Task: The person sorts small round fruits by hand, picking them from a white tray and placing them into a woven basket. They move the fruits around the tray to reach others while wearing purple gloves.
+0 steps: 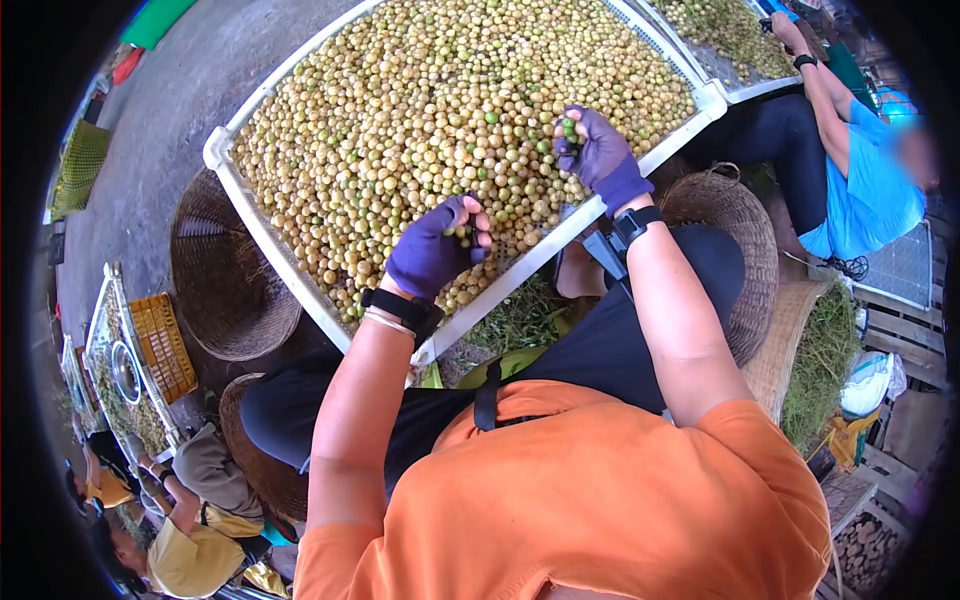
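Purple-gloved right hand (602,158): grasping small round green fruit (569,127). Purple-gloved left hand (438,248): fingers curled, contents unclear. Both over near side, white-framed tray (680,138), tan fruit (450,90).

Two gloved hands: one left hand (432,248), one right hand (602,157), with at least one green fruit (569,128) in the latter. On those wrists, two black bands (638,221) and one pale bracelet (389,322). At least four trays: one large tray (510,280) in front, one neighbouring tray (765,88), two or more at the left. Pale round fruits (450,130) too many to count. Three woven baskets (235,285). One yellow crate (166,347). At least three other people: one in blue (870,190), one in yellow (195,558), one partly visible.
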Motion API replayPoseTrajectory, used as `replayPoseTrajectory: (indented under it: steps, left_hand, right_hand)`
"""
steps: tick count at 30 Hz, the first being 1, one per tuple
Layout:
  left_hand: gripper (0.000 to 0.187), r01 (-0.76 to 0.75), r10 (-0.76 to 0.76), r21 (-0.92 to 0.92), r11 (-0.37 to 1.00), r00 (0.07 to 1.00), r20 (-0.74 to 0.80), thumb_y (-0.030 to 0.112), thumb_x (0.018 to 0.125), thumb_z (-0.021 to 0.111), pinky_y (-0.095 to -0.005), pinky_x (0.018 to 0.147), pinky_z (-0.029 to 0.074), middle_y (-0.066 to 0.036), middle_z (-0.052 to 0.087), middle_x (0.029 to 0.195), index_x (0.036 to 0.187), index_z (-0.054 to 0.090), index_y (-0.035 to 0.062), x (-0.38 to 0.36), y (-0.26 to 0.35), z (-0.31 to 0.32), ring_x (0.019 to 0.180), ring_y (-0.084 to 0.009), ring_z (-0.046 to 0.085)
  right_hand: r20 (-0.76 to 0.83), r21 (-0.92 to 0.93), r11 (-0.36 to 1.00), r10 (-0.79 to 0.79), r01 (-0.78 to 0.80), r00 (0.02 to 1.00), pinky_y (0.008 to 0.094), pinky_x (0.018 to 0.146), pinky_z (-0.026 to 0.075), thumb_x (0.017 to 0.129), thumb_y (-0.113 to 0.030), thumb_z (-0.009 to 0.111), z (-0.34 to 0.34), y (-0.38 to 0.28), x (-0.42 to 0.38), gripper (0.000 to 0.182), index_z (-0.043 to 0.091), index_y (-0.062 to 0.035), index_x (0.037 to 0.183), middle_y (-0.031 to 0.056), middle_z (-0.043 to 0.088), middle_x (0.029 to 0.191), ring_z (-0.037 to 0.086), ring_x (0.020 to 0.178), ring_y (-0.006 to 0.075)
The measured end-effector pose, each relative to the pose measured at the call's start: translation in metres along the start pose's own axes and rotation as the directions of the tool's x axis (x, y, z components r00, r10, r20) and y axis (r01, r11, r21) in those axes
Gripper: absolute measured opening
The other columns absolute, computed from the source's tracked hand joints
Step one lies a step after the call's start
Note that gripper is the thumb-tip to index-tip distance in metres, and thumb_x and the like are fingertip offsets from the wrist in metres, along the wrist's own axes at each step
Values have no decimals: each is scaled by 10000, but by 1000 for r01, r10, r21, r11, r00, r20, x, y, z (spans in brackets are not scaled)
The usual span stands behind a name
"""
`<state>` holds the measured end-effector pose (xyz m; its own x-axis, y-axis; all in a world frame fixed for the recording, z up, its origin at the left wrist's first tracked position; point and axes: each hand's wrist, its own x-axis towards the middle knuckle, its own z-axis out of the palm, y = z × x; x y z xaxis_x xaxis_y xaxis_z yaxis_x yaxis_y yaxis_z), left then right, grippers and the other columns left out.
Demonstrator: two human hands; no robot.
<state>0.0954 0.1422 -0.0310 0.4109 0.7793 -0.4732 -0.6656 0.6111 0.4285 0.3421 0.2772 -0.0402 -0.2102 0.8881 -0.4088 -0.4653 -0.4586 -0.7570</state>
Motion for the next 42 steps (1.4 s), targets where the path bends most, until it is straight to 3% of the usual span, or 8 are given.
replayPoseTrajectory:
  steps: [5, 8, 10, 16, 30, 34, 39, 42]
  left_hand:
    - [196, -121, 211, 440, 890, 964, -162, 225, 933, 552, -268, 681, 458, -34, 598, 826, 1027, 618, 66, 23, 5, 13, 735, -138, 551]
    - [191, -86, 574, 980, 182, 818, -35, 203, 906, 576, -299, 764, 502, -84, 692, 926, 976, 685, 63, 65, -11, 15, 817, -172, 633]
    - [227, -66, 552, 949, -309, 800, 235, 237, 907, 550, -358, 792, 509, -109, 674, 982, 1052, 665, 106, 71, -9, 24, 888, -258, 645]
    - [304, 112, 383, 860, -497, 918, 102, 279, 913, 526, -402, 823, 501, -126, 618, 1073, 1172, 596, 136, 79, -13, 37, 989, -310, 613]
    - [315, 53, 206, 991, -124, 978, -27, 290, 870, 572, -366, 726, 504, -140, 663, 865, 1090, 592, 65, 45, -14, 35, 809, -278, 644]
    - [190, -11, 54, 424, 906, 995, -89, 247, 882, 549, -300, 607, 485, -45, 614, 798, 908, 609, 68, 9, -9, 27, 680, -154, 585]
    - [176, -78, 120, 212, 974, 974, -191, 261, 928, 523, -259, 612, 467, -18, 590, 819, 973, 595, 106, 14, -3, 20, 672, -132, 558]
    - [227, -85, 262, 680, 729, 951, -162, 283, 935, 518, -238, 616, 454, -11, 590, 783, 1011, 619, 94, 31, -1, 21, 655, -114, 546]
  right_hand:
    - [-153, -644, 765, -121, -6, 981, 344, 540, 474, 871, -262, 593, 11, -4, -10, 194, 624, -72, 893, 63, 610, 717, 589, 615, 225]
    - [204, -959, 110, -377, 263, 904, 396, 638, 502, 830, -253, 643, -11, 20, 6, 193, 657, -85, 924, 127, 632, 744, 626, 699, 321]
    - [305, -952, -115, -362, 282, 881, 448, 749, 497, 828, -226, 635, -10, 25, 8, 189, 670, -114, 977, 181, 628, 884, 620, 855, 380]
    - [351, -918, -294, -287, 267, 891, 437, 764, 483, 808, -195, 654, -5, 24, 5, 237, 669, -75, 1011, 191, 626, 914, 610, 881, 368]
    - [72, -978, 191, -73, 85, 995, 349, 632, 495, 798, -261, 705, 3, 6, -4, 268, 690, -64, 980, 118, 678, 773, 637, 677, 243]
    - [-116, -689, 725, -123, 10, 986, 252, 524, 452, 837, -228, 663, 3, -8, -14, 238, 688, -22, 952, 9, 629, 681, 528, 545, 83]
    - [215, -937, 202, -310, 285, 926, 374, 694, 507, 812, -243, 670, -5, 7, -4, 267, 686, -23, 963, 145, 673, 777, 653, 713, 279]
    - [451, -889, -198, -226, 413, 863, 434, 783, 489, 780, -243, 668, -6, 24, 4, 289, 681, -25, 969, 204, 665, 885, 628, 873, 380]
